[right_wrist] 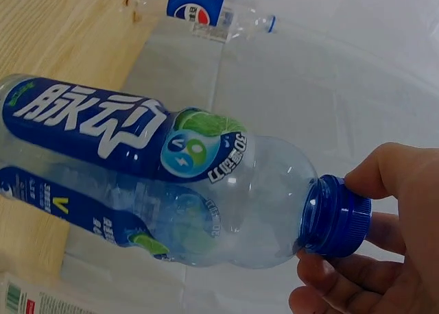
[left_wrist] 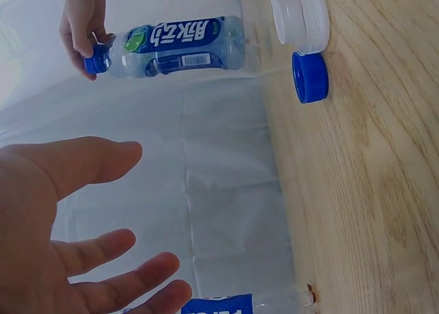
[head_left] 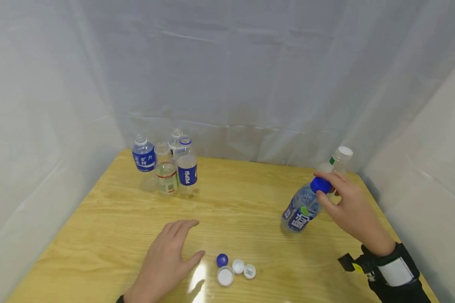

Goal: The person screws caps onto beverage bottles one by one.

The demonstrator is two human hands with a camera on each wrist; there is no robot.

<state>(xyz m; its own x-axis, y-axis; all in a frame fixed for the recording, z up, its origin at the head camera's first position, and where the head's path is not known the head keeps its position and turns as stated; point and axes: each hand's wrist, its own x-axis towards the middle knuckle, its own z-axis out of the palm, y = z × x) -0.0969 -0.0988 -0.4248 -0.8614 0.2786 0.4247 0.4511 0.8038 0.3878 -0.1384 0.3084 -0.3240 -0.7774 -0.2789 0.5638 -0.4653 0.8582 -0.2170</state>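
Pinched by its blue cap (head_left: 320, 185) between the thumb and fingers of my right hand (head_left: 354, 210) is a blue-labelled bottle (head_left: 300, 210), tilted with its top to the right. In the right wrist view the cap (right_wrist: 346, 218) is on the bottle's neck, and the label (right_wrist: 89, 125) faces up. My left hand (head_left: 164, 259) holds nothing, its thumb and fingers apart, left of several loose caps. These are a blue cap (head_left: 222, 260), a larger white cap (head_left: 225, 276) and two small white ones (head_left: 238, 266).
Several uncapped bottles stand together at the back left, among them a Pepsi bottle (head_left: 187, 170) and one with a blue label (head_left: 144, 158). A white-capped bottle (head_left: 341, 160) stands behind my right hand. Pale sheeting (head_left: 250, 84) surrounds the wooden table (head_left: 98, 227).
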